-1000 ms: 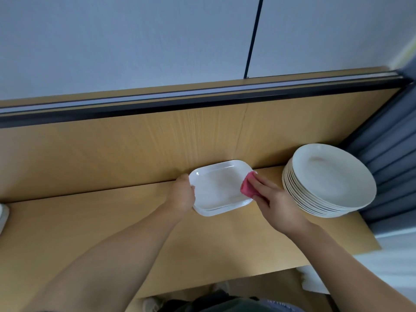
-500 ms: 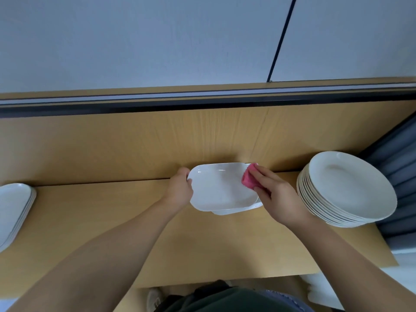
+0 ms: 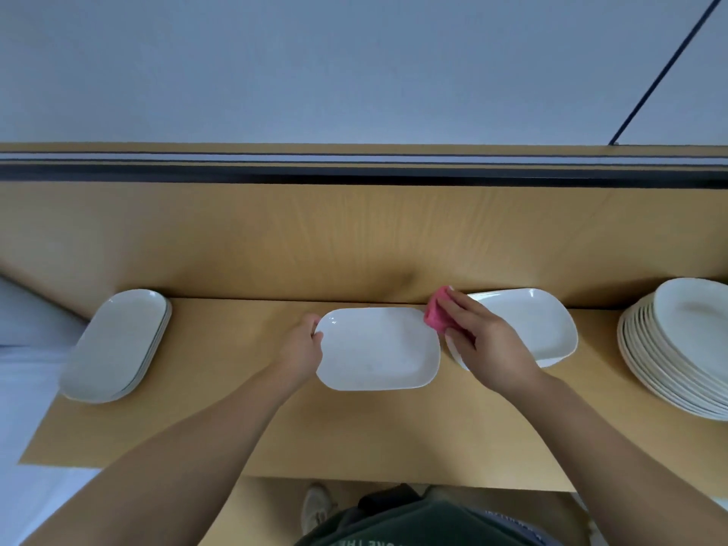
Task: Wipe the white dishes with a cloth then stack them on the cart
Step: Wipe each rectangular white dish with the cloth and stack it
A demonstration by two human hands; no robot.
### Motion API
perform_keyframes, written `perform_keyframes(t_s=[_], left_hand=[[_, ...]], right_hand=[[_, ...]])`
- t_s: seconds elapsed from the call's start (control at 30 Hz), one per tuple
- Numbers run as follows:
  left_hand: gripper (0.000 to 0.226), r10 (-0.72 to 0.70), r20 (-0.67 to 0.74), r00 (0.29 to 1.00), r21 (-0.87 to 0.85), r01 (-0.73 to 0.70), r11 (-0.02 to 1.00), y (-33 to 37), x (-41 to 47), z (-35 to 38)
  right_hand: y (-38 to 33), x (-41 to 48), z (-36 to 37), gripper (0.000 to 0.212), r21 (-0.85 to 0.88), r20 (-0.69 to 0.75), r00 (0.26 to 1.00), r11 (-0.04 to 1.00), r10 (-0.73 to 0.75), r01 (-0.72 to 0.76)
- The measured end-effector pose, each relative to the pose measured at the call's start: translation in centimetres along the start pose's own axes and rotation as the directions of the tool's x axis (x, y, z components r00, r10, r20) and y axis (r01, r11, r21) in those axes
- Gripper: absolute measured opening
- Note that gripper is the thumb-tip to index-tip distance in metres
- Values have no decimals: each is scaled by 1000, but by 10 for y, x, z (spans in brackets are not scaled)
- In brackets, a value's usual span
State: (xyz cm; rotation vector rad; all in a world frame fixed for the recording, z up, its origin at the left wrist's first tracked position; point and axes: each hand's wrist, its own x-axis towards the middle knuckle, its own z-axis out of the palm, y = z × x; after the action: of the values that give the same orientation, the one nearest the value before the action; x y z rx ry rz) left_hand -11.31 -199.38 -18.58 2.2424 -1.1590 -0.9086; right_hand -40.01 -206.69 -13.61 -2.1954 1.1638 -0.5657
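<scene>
Gripping rectangular dish (image 3: 378, 348) edge, left hand (image 3: 301, 350); right hand (image 3: 488, 348) pinching pink cloth (image 3: 435, 315) at dish corner.

We read only one marking: pale capital letters on the dark green fabric garment (image 3: 394, 522) at the lower edge of view, cut off there, apparently "…RE THE", the rest illegible to us.

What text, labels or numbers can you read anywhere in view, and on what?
"ORE THE": pale letters on the person's dark green shirt, cut off by the bottom edge of the picture, so only a fragment.
Small pale print further right on the same shirt: too blurred to read.
Nothing else shows any writing.
</scene>
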Motion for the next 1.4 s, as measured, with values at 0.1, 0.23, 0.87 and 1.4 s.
perform_keyframes(t_s=[0.1, 0.23, 0.87, 1.4], left_hand=[[21, -22, 33, 999, 13, 21, 1000, -26, 3, -10], [23, -32, 65, 997, 37, 29, 999, -48, 9, -15], [91, 180, 361, 915, 533, -361, 765, -71, 9, -25], [109, 226, 399, 889, 465, -408, 786, -82, 5, -32]], right_hand=[[-16, 3, 25, 51, -7, 2, 1000, 1000, 0, 0], [-29, 4, 47, 50, -31, 2, 1000, 999, 12, -12], [-26, 33, 129, 51, -387, 321, 947, 916, 23, 108], [-55, 37, 205, 77, -364, 474, 874, 927, 102, 89]])
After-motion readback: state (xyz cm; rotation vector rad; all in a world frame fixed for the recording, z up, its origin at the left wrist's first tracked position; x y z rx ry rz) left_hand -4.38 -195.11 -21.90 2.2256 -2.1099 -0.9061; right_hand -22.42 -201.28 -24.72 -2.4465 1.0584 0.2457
